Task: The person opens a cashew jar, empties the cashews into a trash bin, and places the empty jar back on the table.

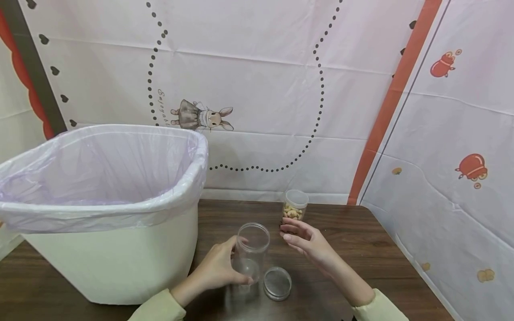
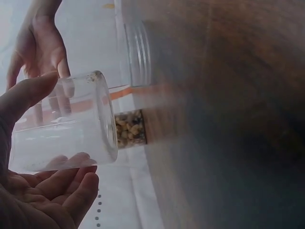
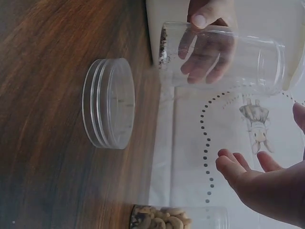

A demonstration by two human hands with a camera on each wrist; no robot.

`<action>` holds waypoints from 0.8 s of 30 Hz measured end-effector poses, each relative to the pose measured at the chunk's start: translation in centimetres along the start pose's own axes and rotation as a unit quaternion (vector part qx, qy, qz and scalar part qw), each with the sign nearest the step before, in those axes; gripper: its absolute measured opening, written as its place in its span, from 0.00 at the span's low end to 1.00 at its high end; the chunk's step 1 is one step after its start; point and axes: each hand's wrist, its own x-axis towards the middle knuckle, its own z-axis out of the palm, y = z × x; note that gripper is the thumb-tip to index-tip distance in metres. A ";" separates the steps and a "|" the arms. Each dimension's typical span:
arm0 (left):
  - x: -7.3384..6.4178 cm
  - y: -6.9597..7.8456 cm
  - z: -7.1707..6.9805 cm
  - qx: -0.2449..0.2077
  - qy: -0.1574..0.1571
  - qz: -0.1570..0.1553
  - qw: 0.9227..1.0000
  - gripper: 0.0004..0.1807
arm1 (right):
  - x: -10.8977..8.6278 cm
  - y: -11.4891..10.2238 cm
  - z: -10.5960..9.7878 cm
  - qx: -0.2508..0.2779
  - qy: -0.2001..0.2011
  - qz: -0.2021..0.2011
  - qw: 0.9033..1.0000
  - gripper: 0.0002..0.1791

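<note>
Left hand clamped round clear cylindrical plastic jar, seemingly just above brown wood-grain table; smooth wall could slip, dropping jar onto clear round plastic lid. Right hand empty, fingers apart; stray swing might tip clear cashew-filled container.

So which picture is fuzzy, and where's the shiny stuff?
Head view: brightest, the rabbit print fairly crisp; left wrist: dimmer, the table smeared and blurry, pale glints on the clear jar; right wrist: dim too, light lines along the lid.
</note>
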 end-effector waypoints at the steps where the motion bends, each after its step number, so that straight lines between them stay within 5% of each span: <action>1: 0.0 -0.1 0.1 0.005 -0.001 -0.001 1.000 0.42 | 0.0 0.1 0.0 0.000 -0.001 0.001 1.000 0.35; 24: -0.2 -0.7 1.9 0.038 -0.013 0.002 0.999 0.42 | -0.2 1.1 -0.2 0.003 0.001 0.020 1.000 0.35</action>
